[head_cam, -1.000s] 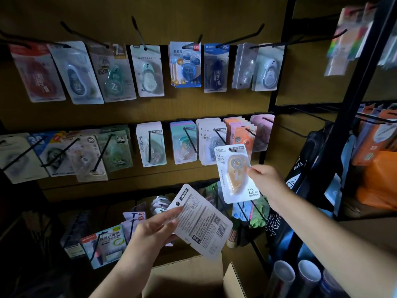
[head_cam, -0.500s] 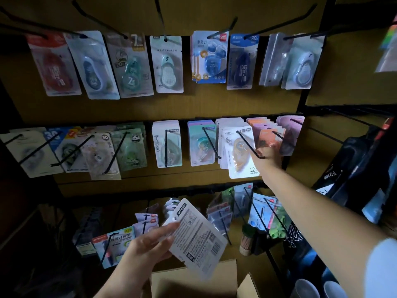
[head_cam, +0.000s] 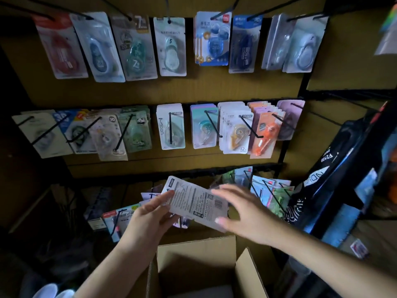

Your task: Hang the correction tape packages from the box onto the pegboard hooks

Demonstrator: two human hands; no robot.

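One correction tape package (head_cam: 196, 203) sits low in the middle of the view, printed back side facing the camera, tilted so its hang tab points to about 10 o'clock. The left hand (head_cam: 150, 218) grips it at its 8 o'clock edge, thumb across the card's back and the other fingers curled behind it. The right hand (head_cam: 242, 214) is at the package's 4 o'clock corner with fingers spread and mostly straight; its thumb tip lies at the card's lower edge, though motion blur hides whether it truly pinches. Directly below, at 6 o'clock, stands the open cardboard box (head_cam: 197, 252), flaps up. Above, at 12 o'clock, the pegboard (head_cam: 214, 89) carries two full rows of hanging packages on black hooks; the stack with the yellow dispenser (head_cam: 236, 131) hangs at 1 o'clock from the held card, with an orange stack (head_cam: 265, 134) just beside it. A third, dim row hangs behind the hands. A dark printed bag (head_cam: 326, 175) hangs at 3 o'clock.
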